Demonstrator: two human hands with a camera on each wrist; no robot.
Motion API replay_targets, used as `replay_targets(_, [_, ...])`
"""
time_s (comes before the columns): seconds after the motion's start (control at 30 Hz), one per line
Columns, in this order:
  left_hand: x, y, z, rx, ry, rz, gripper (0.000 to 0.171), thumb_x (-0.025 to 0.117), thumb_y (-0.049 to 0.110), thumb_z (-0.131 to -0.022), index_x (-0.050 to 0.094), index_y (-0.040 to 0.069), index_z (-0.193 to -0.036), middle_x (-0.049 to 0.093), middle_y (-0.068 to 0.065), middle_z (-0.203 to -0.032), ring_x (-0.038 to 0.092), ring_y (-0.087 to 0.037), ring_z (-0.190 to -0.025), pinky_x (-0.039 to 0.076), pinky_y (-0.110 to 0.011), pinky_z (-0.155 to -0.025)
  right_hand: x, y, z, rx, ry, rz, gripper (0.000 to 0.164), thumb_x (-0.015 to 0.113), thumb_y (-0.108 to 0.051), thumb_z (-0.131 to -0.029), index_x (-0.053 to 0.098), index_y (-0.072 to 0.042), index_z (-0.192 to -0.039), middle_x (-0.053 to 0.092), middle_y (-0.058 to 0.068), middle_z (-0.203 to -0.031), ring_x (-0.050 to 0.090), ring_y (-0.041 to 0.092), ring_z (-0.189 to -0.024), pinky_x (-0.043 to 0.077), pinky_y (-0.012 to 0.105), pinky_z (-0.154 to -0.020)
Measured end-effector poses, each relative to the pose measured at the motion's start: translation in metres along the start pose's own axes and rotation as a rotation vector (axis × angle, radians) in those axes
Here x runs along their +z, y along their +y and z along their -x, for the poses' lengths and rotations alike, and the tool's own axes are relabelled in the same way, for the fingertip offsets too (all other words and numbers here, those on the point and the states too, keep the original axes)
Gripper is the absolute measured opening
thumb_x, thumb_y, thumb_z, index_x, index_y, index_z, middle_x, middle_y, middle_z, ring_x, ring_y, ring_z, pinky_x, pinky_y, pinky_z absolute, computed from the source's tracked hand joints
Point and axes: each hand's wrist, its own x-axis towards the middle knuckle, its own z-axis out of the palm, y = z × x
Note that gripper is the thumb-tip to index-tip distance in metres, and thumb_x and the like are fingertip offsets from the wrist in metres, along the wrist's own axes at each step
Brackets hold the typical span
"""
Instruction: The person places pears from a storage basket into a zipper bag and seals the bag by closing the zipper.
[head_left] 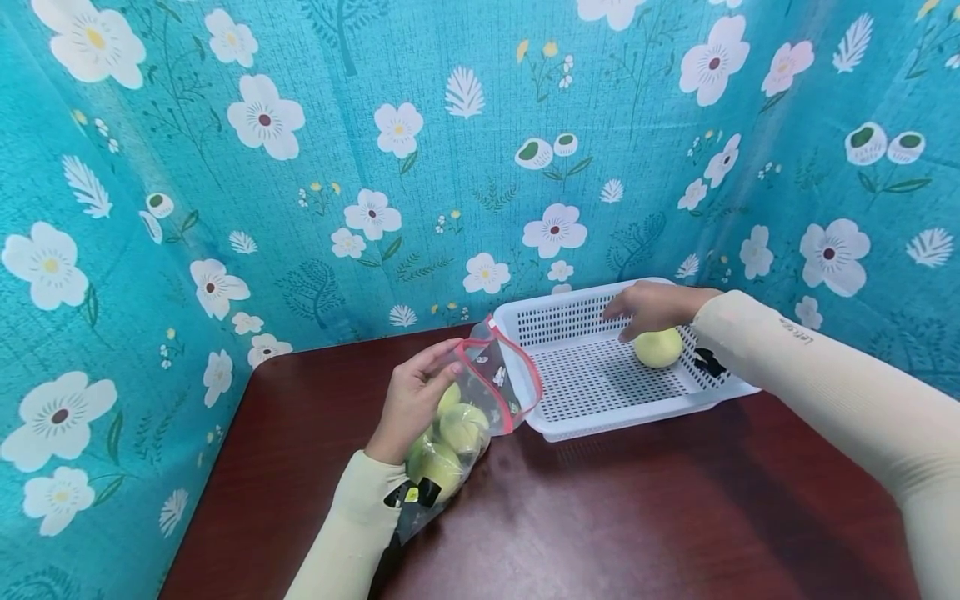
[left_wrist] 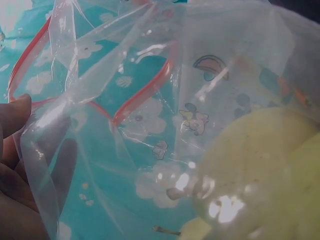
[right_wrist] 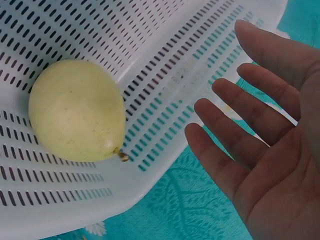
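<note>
A clear zip bag (head_left: 482, 392) with a red-edged mouth holds several yellow-green pears (head_left: 438, 467). My left hand (head_left: 411, 404) pinches the bag's mouth at its left edge, thumb on the near side, and the mouth gapes toward the basket. In the left wrist view, the bag's film (left_wrist: 90, 165) covers part of the fingers. A single pear (right_wrist: 77, 110) lies in the white slotted basket (head_left: 630, 419), near its right end. Over that end hovers my right hand (head_left: 651, 307), fingers spread apart and holding nothing; the right wrist view shows a gap between fingertips and pear.
Both bag and basket are on a dark red-brown table (head_left: 570, 517), the bag left of the basket. A teal flowered cloth (head_left: 420, 167) hangs behind the table and along both sides. Black wrist straps (head_left: 708, 362) sit on the cream sleeves.
</note>
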Motion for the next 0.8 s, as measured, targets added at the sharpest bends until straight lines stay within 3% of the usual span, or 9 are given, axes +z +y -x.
replay_targets(0.43, [0.001, -0.001, 0.003, 0.009, 0.002, 0.011, 0.033, 0.065, 0.006, -0.093, 0.064, 0.000, -0.125, 0.068, -0.012, -0.116, 0.064, -0.017, -0.108, 0.052, -0.029, -0.084, 0.013, 0.027, -0.008, 0.227, -0.037, -0.001, 0.056, 0.080, -0.024, -0.082, 0.061, -0.007, -0.132, 0.052, 0.023, -0.135, 0.043, 0.046, -0.126, 0.038, 0.062, -0.097])
replay_targets(0.67, [0.001, 0.002, 0.002, 0.026, 0.005, -0.010, 0.033, 0.065, 0.004, -0.092, 0.064, -0.001, -0.125, 0.068, -0.012, -0.115, 0.065, -0.018, -0.107, 0.053, -0.038, -0.085, 0.017, 0.035, -0.005, 0.268, -0.037, -0.004, 0.059, 0.080, -0.024, -0.082, 0.058, -0.005, -0.133, 0.050, 0.027, -0.135, 0.044, 0.047, -0.124, 0.039, 0.063, -0.095])
replay_targets(0.8, [0.000, 0.003, 0.000, 0.027, 0.000, -0.016, 0.033, 0.065, 0.004, -0.093, 0.063, -0.002, -0.125, 0.068, -0.012, -0.116, 0.065, -0.017, -0.107, 0.053, -0.036, -0.085, 0.017, 0.040, -0.005, 0.275, -0.039, -0.011, 0.058, 0.079, -0.023, -0.083, 0.058, -0.004, -0.133, 0.049, 0.029, -0.136, 0.046, 0.047, -0.121, 0.041, 0.062, -0.092])
